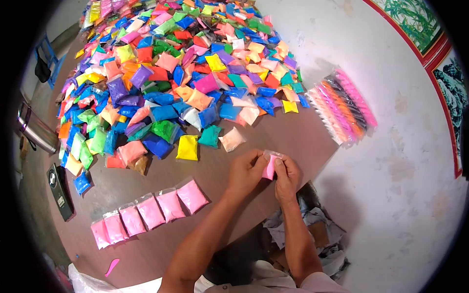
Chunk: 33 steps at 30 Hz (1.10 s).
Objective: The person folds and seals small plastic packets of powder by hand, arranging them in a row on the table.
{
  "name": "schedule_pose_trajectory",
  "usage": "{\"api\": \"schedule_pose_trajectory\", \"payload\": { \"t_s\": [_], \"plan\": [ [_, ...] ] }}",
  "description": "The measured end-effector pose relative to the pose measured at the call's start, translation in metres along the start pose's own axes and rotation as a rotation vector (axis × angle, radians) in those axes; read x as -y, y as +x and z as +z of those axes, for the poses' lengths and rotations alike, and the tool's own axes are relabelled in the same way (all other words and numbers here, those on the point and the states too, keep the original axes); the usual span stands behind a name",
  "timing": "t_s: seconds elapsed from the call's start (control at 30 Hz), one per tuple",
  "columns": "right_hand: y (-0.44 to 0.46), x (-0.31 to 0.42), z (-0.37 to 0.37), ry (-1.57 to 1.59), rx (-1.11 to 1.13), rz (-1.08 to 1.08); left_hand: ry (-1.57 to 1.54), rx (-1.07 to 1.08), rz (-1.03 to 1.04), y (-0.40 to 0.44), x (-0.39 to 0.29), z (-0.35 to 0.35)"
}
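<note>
One small, glossy pink packet (pixel 270 167) between the fingers (pixel 279 162).

Pink packets (pixel 148 212) form a row on a brown tabletop (pixel 195 259), near a pile (pixel 171 73) mixing blue, green, orange, purple, red and yellow; the strips (pixel 344 110) show peach, magenta, orange, black and pink bands.

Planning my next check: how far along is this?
Six pink packets lie in a row on the table and look done, as does the striped bundle at its right edge. The left hand and right hand grip another pink packet, so that one seems in progress. The mixed-colour pile behind looks left to do; how much is needed, I can't tell.
</note>
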State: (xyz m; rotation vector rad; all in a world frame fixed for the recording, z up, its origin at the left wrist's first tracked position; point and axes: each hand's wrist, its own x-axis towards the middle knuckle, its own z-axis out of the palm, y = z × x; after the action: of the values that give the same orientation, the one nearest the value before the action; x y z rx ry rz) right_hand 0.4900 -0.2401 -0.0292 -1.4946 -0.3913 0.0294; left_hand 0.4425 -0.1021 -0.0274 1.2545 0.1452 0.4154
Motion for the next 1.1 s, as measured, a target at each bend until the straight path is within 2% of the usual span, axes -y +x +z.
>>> {"api": "schedule_pose_trajectory", "payload": {
  "t_s": [0.1, 0.17, 0.27, 0.37, 0.43, 0.5, 0.7, 0.77, 0.9, 0.97, 1.1],
  "plan": [
    [0.000, -0.003, -0.001, -0.066, 0.015, 0.049, 0.062, -0.025, -0.002, -0.002, -0.015, -0.002],
    [0.001, -0.013, -0.005, -0.017, -0.021, -0.027, 0.212, 0.053, 0.031, -0.004, -0.022, 0.000],
    [0.002, -0.020, -0.010, 0.010, -0.079, -0.022, 0.305, 0.086, 0.095, -0.006, -0.024, 0.005],
    [0.000, -0.018, -0.009, -0.053, -0.105, -0.005, 0.221, 0.088, -0.017, -0.008, -0.024, 0.005],
    [-0.001, -0.009, -0.005, -0.135, -0.132, -0.023, 0.172, 0.084, -0.002, -0.007, -0.009, 0.003],
    [-0.001, 0.005, 0.001, -0.115, -0.021, 0.026, 0.111, 0.092, 0.020, -0.005, -0.004, 0.004],
    [-0.001, -0.005, -0.005, 0.008, -0.030, 0.037, 0.176, 0.081, -0.044, -0.005, -0.021, 0.008],
    [0.000, -0.010, -0.008, 0.020, -0.063, 0.049, 0.324, 0.066, -0.009, -0.007, -0.032, 0.010],
    [0.001, -0.010, -0.005, 0.020, -0.126, 0.054, 0.334, 0.128, -0.070, -0.008, -0.025, 0.007],
    [0.000, -0.006, -0.003, -0.009, -0.143, 0.051, 0.187, 0.112, -0.065, -0.008, -0.016, 0.005],
    [-0.001, 0.010, 0.002, 0.013, -0.040, 0.040, 0.238, 0.122, -0.039, -0.005, -0.007, -0.002]
  ]
}}
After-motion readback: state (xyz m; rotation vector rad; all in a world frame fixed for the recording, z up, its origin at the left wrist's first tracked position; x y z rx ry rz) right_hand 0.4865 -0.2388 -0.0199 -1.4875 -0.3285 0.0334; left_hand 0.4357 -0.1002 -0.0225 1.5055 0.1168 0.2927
